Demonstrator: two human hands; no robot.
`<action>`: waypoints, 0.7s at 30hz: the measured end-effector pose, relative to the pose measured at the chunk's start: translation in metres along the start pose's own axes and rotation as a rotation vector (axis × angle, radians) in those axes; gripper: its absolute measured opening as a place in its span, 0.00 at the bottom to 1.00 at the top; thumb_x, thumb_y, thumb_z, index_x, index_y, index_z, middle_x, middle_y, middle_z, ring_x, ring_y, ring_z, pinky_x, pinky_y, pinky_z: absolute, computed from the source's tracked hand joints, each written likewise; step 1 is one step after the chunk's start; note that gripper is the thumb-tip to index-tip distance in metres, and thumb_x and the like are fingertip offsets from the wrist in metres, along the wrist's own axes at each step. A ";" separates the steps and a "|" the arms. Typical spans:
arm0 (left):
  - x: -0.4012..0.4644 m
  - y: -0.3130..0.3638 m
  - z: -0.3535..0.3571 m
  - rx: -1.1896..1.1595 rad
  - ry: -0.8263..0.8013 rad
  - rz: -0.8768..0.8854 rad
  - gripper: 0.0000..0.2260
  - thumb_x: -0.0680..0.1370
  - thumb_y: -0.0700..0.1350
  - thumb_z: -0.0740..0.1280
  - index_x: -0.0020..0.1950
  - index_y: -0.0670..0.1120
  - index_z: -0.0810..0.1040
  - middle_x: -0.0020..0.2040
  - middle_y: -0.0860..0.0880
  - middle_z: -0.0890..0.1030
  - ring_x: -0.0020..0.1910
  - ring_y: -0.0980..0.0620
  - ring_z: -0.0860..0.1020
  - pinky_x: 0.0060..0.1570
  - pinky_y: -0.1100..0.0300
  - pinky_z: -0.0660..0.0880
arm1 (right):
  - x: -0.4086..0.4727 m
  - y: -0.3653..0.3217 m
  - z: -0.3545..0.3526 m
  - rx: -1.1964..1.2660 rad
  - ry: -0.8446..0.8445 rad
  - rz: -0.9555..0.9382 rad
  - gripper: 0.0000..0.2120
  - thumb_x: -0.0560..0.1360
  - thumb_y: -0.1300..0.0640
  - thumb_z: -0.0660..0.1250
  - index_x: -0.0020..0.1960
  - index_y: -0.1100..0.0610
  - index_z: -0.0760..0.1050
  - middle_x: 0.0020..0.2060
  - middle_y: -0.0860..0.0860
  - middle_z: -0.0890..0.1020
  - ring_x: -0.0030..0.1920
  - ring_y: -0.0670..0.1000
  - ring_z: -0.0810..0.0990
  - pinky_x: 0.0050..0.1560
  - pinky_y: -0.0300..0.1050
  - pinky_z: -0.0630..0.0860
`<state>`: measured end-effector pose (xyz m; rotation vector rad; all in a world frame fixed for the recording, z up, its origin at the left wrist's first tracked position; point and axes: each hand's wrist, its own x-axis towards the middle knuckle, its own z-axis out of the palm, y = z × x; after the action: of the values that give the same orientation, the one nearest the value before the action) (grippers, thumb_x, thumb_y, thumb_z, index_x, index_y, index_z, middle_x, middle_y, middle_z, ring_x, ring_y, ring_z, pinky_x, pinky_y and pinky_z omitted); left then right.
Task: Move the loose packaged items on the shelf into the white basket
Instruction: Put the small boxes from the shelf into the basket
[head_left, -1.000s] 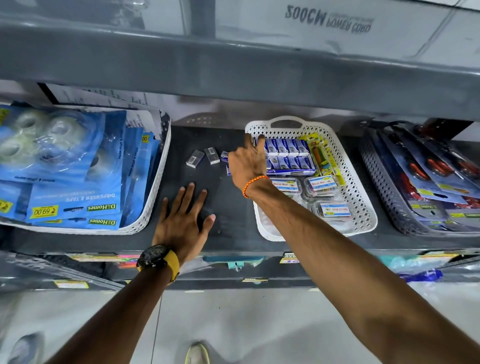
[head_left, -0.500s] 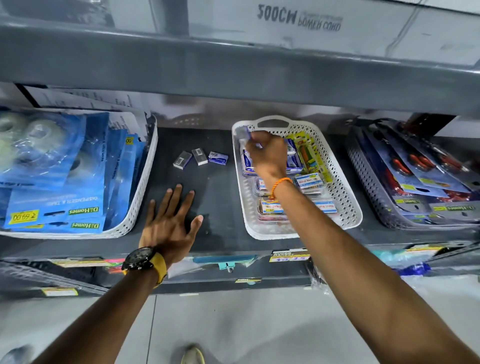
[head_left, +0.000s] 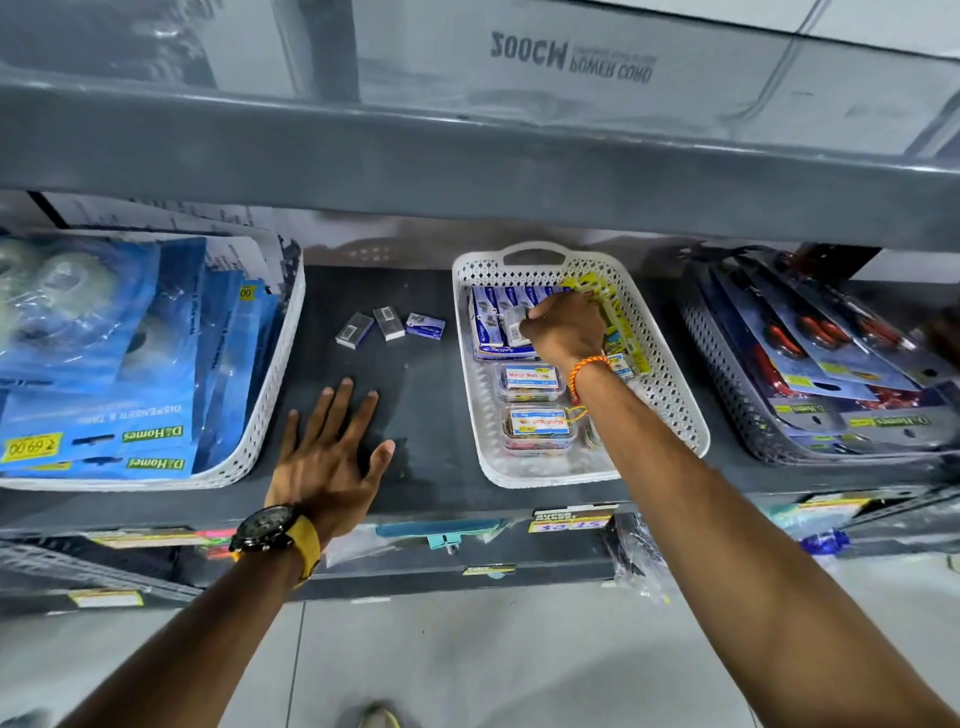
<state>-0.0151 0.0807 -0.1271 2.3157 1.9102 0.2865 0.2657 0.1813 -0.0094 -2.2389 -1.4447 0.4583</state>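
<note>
Three small loose boxes lie in a row on the dark shelf (head_left: 415, 415): two grey ones (head_left: 355, 329) (head_left: 388, 322) and a blue one (head_left: 425, 326). Right of them stands the white basket (head_left: 670, 384), holding blue boxes, clear tubs and a yellow pack. My right hand (head_left: 563, 327) is inside the basket over the blue boxes, fingers closed on a small white-grey box (head_left: 516, 325). My left hand (head_left: 332, 457), with a watch on its wrist, lies flat and spread on the shelf in front of the loose boxes.
A white basket (head_left: 270, 415) of blue tape-dispenser packs fills the left. A grey basket (head_left: 727, 374) of carded red-handled items sits at the right. The upper shelf edge (head_left: 467, 171) overhangs closely. Price tags line the front lip.
My right hand took one small box from the shelf row, carried it right into the white basket and lowered it onto the blue boxes. My left hand stayed flat on the shelf.
</note>
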 end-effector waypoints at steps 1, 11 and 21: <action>0.000 0.000 0.000 -0.005 0.000 -0.001 0.31 0.79 0.65 0.45 0.81 0.56 0.53 0.83 0.52 0.48 0.81 0.50 0.48 0.78 0.42 0.45 | 0.000 0.000 0.001 -0.030 -0.027 -0.003 0.08 0.70 0.54 0.71 0.38 0.59 0.82 0.33 0.52 0.83 0.40 0.53 0.82 0.36 0.39 0.76; 0.000 0.000 0.000 -0.018 0.003 0.001 0.31 0.79 0.65 0.45 0.81 0.56 0.52 0.83 0.52 0.48 0.81 0.50 0.47 0.78 0.42 0.44 | -0.003 0.006 0.004 0.008 0.090 -0.045 0.15 0.67 0.52 0.74 0.27 0.57 0.74 0.22 0.48 0.73 0.32 0.53 0.76 0.38 0.41 0.71; 0.000 0.000 0.002 -0.019 0.030 0.005 0.31 0.80 0.65 0.47 0.81 0.55 0.56 0.82 0.50 0.51 0.81 0.48 0.50 0.78 0.41 0.46 | -0.015 0.007 0.016 -0.070 0.148 -0.229 0.12 0.78 0.57 0.63 0.44 0.53 0.85 0.43 0.50 0.87 0.46 0.53 0.84 0.49 0.40 0.72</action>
<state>-0.0146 0.0807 -0.1296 2.3169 1.9067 0.3401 0.2569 0.1682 -0.0261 -2.0774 -1.6341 0.1676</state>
